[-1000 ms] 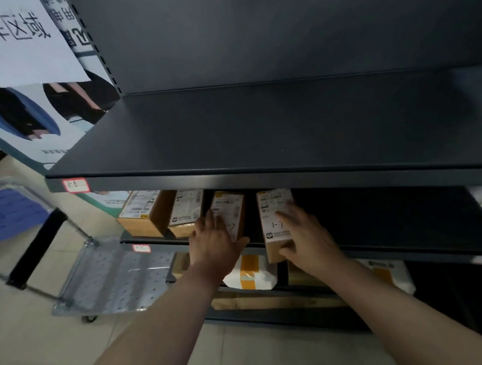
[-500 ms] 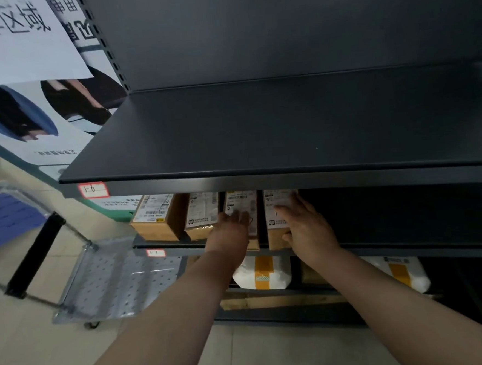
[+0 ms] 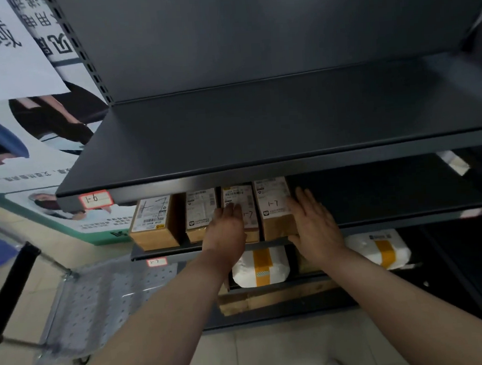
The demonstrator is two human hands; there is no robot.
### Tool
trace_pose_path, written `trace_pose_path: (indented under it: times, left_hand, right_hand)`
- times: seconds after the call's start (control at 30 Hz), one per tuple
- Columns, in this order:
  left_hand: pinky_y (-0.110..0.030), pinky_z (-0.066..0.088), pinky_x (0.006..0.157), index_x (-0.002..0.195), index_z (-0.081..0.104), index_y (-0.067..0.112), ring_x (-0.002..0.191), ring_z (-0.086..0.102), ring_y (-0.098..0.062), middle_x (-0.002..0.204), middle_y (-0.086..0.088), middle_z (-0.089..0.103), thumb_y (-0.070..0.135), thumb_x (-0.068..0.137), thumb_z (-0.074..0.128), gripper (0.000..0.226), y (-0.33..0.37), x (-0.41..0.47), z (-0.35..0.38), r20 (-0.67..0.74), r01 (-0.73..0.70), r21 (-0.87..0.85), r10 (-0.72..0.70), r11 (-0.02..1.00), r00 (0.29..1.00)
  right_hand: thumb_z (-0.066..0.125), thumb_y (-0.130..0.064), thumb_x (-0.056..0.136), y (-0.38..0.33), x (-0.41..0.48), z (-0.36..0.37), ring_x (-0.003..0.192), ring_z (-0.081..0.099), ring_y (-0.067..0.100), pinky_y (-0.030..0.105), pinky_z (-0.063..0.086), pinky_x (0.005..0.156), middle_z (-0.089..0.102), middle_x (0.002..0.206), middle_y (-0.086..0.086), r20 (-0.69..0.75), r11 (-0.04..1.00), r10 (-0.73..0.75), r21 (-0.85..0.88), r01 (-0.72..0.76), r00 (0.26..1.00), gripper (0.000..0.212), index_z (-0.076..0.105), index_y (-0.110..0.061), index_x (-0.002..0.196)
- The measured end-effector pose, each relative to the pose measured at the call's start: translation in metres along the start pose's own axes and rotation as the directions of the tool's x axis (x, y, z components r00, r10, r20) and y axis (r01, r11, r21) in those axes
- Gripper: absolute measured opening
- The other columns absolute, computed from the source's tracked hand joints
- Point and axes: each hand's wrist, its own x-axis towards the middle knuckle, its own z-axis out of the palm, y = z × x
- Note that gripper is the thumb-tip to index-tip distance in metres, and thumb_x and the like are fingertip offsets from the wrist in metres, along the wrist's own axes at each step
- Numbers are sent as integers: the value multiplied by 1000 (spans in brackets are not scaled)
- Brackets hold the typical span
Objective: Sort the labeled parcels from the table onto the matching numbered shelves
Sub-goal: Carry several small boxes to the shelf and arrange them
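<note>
Parcel I am tending: the rightmost parcel [image 3: 274, 208] stands upright at the end of a row of four on the middle shelf [image 3: 378, 198]. Its handwritten mark looks like the one on the shelf tag [image 3: 157, 262] under the row, though both are blurred.
My right hand: my right hand [image 3: 315, 225] lies flat against that box's free side, fingers straight and thumb low at the shelf lip. I press it and clasp nothing.
My left hand: my left hand [image 3: 227, 231] rests with straight fingers on the front of the third parcel [image 3: 239, 199], with nothing enclosed.
Handling: I judge these boxes light and stiff. They should slide easily on painted metal, but being tall and narrow they could tip.
Where to hold: across the two broad sides, low down, away from the paper label.
Materials: brown cardboard with square edges and matte white labels, on a shelf of smooth dark steel.
Below: soft white padded bags [image 3: 258, 268] banded with yellow tape, which I expect would sag in a grip.
</note>
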Motion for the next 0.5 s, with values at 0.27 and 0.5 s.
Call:
trace_pose_path:
  times: [0.27, 0.5]
  left_hand:
    - [-35, 45, 80, 117, 60, 20, 107, 51, -23, 112, -3, 60, 38, 91, 55, 32, 7, -24, -17, 2, -190, 157, 192, 969, 981]
    - [-36, 43, 78, 118, 59, 22, 109, 50, -24, 113, -4, 60, 43, 92, 50, 34, 52, -53, -16, 212, -351, 148, 317, 925, 924]
  right_hand:
    - [48, -40, 96, 6, -63, 5, 148, -6, 20, 40, 5, 119, 3, 161, 3, 121, 975, 221, -58, -215, 968, 70, 13, -19, 152]
    - [50, -40, 95, 21, -150, -14, 147, 10, 21, 43, 14, 118, 23, 157, 2, 125, 931, 362, -5, -365, 924, 65, 22, -21, 151]
